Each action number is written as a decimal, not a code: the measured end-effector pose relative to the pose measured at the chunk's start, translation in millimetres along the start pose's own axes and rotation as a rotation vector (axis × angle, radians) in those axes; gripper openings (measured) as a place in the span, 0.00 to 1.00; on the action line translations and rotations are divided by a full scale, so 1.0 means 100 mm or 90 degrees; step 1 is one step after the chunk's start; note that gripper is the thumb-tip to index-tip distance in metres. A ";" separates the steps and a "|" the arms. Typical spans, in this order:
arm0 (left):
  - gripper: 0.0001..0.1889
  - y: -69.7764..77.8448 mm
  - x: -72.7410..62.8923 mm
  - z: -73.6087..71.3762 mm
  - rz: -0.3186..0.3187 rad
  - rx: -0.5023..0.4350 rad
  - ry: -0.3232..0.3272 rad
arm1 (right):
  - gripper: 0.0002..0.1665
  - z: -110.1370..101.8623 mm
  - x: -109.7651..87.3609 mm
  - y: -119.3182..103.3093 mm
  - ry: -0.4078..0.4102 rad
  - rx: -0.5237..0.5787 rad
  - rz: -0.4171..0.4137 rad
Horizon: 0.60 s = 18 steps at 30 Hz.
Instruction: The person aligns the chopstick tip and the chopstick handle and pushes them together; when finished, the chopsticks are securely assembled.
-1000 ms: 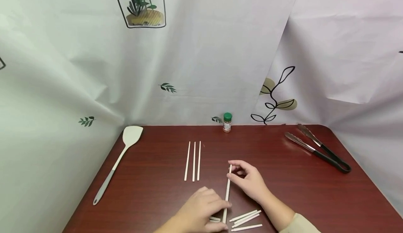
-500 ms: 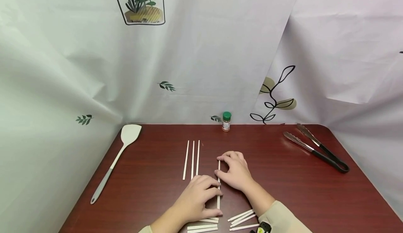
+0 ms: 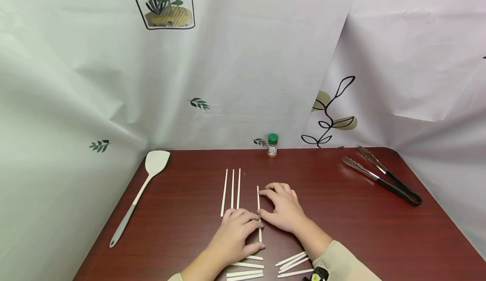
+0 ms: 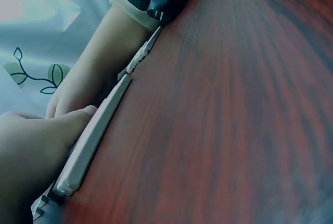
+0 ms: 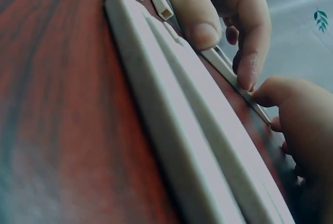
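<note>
A thin white stick [image 3: 260, 233] lies lengthwise on the dark red table, held by both hands. My left hand [image 3: 235, 233] has its thumb and fingertips at the near part; my right hand [image 3: 281, 205] has its thumb and index fingertip on the far part. In the right wrist view the stick [image 5: 223, 67] runs under the left fingers toward the right thumb. Left of it lie three similar upright sticks [image 3: 227, 190], their near ends partly hidden behind the left hand. Several short white sticks [image 3: 244, 275] lie near the left wrist, several more [image 3: 291, 263] by the right forearm.
A white spatula with a grey handle [image 3: 129, 217] lies at the left. Metal tongs with black handles [image 3: 395, 188] lie at the right. A small green-capped jar [image 3: 272, 146] stands at the back edge, before a printed white curtain [image 3: 243, 53].
Both hands have moved left with the white stick, bringing it closer to the three lined-up sticks and standing it straighter. More short sticks near the left wrist have come into view.
</note>
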<state>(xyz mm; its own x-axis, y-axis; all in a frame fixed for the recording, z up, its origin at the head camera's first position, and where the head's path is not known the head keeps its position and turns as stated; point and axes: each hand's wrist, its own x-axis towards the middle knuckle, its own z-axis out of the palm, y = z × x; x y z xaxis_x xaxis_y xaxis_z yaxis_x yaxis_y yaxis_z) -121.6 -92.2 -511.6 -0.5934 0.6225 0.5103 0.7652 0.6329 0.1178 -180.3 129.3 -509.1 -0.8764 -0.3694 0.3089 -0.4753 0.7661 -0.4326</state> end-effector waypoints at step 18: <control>0.10 -0.04 0.05 0.00 0.006 0.042 0.092 | 0.23 0.03 -0.05 -0.08 0.005 0.033 -0.114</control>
<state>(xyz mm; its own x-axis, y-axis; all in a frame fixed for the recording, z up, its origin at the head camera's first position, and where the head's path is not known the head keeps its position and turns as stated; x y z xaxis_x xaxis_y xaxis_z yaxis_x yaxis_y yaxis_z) -127.4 -91.1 -509.6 -0.5410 0.5585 0.6289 0.7493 0.6597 0.0587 -172.8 123.2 -509.8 -0.7768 -0.4932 0.3914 -0.6273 0.6603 -0.4129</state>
